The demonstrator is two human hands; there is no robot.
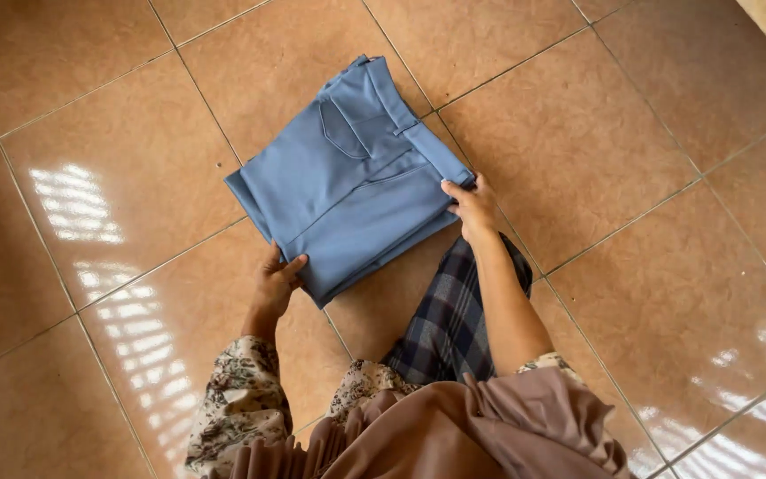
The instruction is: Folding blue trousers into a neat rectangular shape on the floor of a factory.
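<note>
A pair of blue trousers (352,186) lies folded into a thick, squarish bundle flat on the floor (126,115), directly in front of the person's knees. A back pocket and the waistband show on the top layer, the waistband running along the edge nearer the right hand.

The left hand (275,282) rests at the bundle's near corner, fingers curled loosely against the folded edge; it touches the cloth, but whether it pinches any cannot be told. The right hand (472,206) sits at the waistband corner, fingers closed over the edge of the layers in a light grip.

The cloth looks smooth, soft and fairly light, with no stiffness of its own, so the stacked layers would likely slide apart or sag if lifted by one corner. Taking hold under two opposite edges, or under the whole stack, would probably keep the fold together; the waistband is the firmest part.

Around the trousers the floor is large glossy tan tiles with dark grout lines, throwing bright window reflections to the left of the bundle and at far right. The tiles look slippery, so the bundle should slide easily.
</note>
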